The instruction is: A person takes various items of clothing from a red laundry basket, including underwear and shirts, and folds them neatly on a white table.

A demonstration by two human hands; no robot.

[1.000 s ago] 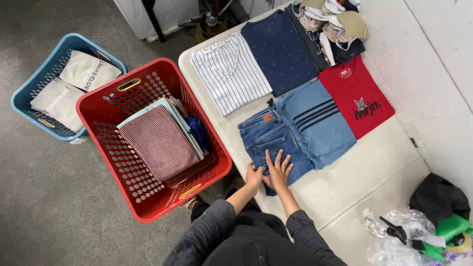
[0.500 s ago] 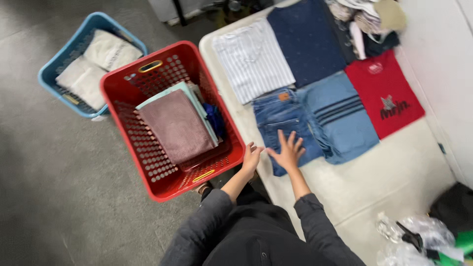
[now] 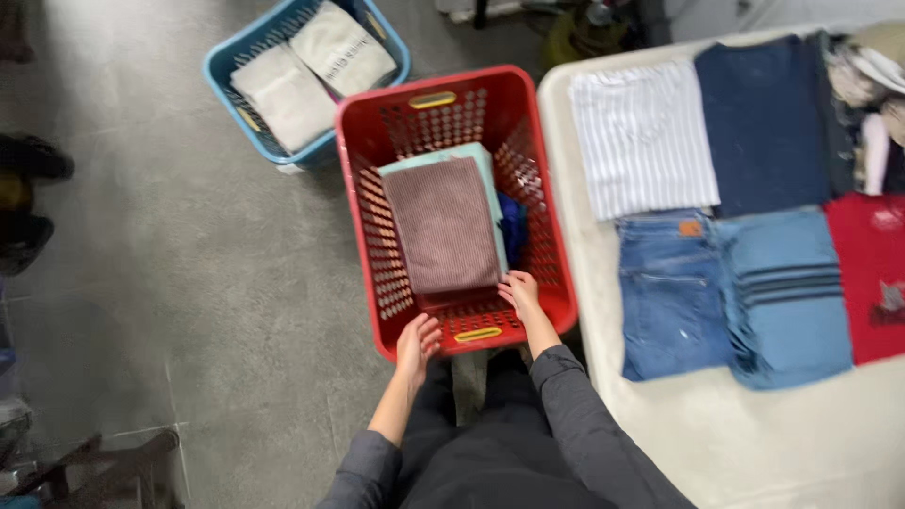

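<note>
Red plastic laundry basket (image 3: 377, 188) on the grey floor, just left of the table (image 3: 754, 443), and both my hands are on its near end. My left hand (image 3: 416, 345) curls over the near rim right by the yellow handle slot (image 3: 479, 334), fingers wrapped on the edge. My right hand (image 3: 520, 291) is inside the basket, fingers loose and resting on the near edge of the folded maroon towel (image 3: 441, 226); it isn't gripping anything that I can see.

The towel lies on top of a pale teal folded piece (image 3: 488, 179), with something dark blue (image 3: 513, 226) tucked at its right. It's soft and floppy, light I'd guess, not slippery at all, so it probably wants a hand under the fold on each side or it'll sag open. Its long axis runs near-to-far, same as the basket's, tilted a touch to the left at the far end.

The basket itself looks stiff and holey, easy to grab at the handle slots on the near and far rims. A blue basket (image 3: 226, 75) sits further off to the left.
</note>
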